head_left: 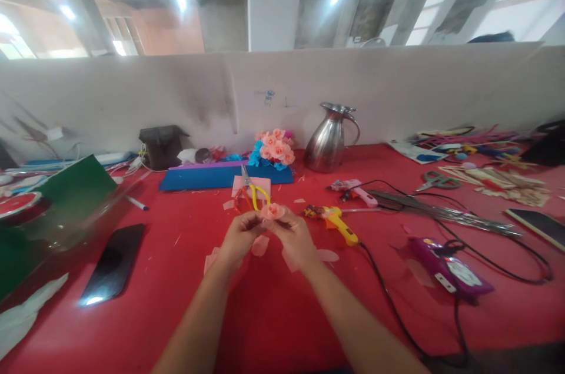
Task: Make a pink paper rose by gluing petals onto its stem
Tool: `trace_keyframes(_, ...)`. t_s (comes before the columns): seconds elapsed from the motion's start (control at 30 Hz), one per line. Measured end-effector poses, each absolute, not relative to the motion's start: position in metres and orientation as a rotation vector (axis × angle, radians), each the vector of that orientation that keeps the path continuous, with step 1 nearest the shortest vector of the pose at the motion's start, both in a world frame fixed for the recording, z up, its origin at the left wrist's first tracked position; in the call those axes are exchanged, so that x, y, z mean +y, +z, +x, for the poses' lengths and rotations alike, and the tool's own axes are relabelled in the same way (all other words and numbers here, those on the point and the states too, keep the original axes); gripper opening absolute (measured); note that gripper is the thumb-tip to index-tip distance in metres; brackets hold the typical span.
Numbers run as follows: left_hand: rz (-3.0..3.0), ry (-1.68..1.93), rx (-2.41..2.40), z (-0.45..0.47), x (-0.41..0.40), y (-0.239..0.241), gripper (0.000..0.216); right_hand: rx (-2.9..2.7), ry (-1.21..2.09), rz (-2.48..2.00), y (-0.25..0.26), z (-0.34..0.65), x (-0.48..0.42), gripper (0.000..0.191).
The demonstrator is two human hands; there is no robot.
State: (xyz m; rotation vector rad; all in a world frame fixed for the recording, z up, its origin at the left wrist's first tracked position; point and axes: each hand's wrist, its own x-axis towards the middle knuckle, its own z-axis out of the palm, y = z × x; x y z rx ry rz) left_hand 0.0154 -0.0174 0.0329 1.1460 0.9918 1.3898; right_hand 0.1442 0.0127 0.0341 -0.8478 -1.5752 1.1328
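Note:
Between my fingertips is a small pink paper flower (272, 211), raised a little over the red table (176, 309). My left hand (242, 234) pinches it from the left, and my right hand (291, 235) grips it from the right. Just beyond it lie pliers (256, 190) with one red and one yellow handle, on a square of pink paper (263, 184). Loose pink petals (260, 245) are scattered under and around my hands. To the right rests a yellow hot glue gun (338, 224), its cord running toward the front edge.
Behind are a bunch of pink flowers (277, 147), a blue board (198, 178) and a steel jug (329, 138). A pink glue gun (357, 192), scissors (438, 181) and a purple power strip (452, 268) lie right. A phone (115, 262) and green sheet (79, 209) lie left.

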Motion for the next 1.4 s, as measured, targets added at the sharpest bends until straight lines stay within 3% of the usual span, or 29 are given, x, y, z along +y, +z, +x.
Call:
trace_keyframes(0.33,0.898,1.416,0.906,0.015,-0.016,0.031,0.012,-1.378,1.466,-0.842,0.041,0.143,0.013,0.018)
trace_keyframes(0.47,0.888,1.493,0.948,0.010,-0.015,0.033,0.013,-1.408,1.372,-0.904,0.037,0.141,0.015,0.025)
trace_keyframes(0.67,0.918,1.576,0.911,0.006,-0.015,0.037,0.012,-1.571,1.094,-1.001,0.028,0.139,0.016,0.019)
trace_keyframes(0.93,0.870,1.623,0.847,0.001,-0.014,0.037,0.007,-1.526,1.005,-1.037,0.031,0.143,0.018,0.017)
trace_keyframes(1.1,0.896,1.600,0.868,0.001,-0.014,0.035,0.004,-2.093,1.079,-1.078,0.024,0.144,0.016,0.007)
trace_keyframes(1.4,0.876,1.622,0.881,0.002,-0.012,0.034,0.005,-2.600,0.701,-1.157,0.024,0.140,0.005,0.013)
